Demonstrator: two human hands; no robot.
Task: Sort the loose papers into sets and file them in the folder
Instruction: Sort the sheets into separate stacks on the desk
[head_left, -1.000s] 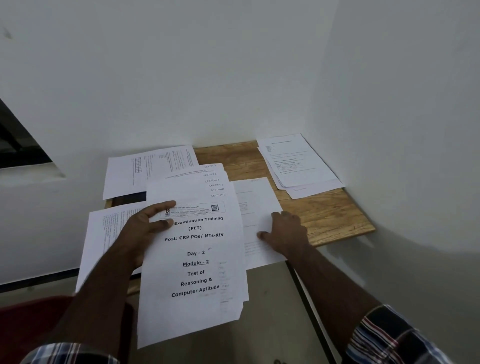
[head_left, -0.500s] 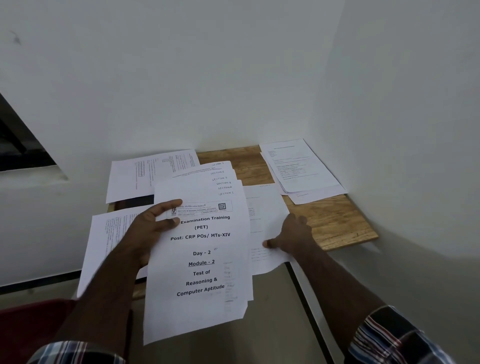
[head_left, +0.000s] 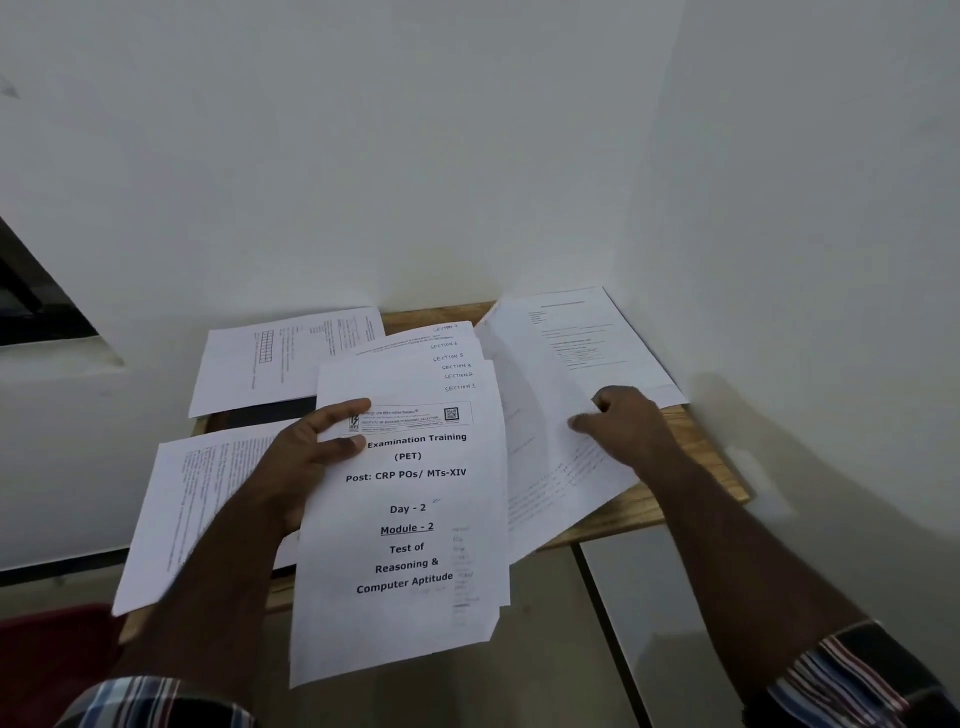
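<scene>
Papers lie spread over my small wooden table (head_left: 691, 488) in the wall corner. My left hand (head_left: 306, 457) grips a fanned stack (head_left: 410, 519), thumb across the cover reading "Day - 2, Module - 2", held above the near edge. My right hand (head_left: 623, 421) pinches 1 curled sheet (head_left: 545, 441), lifting it beside the stack. More sheets rest at far left (head_left: 280, 358), near left (head_left: 192, 493) and far right (head_left: 597, 332).
</scene>
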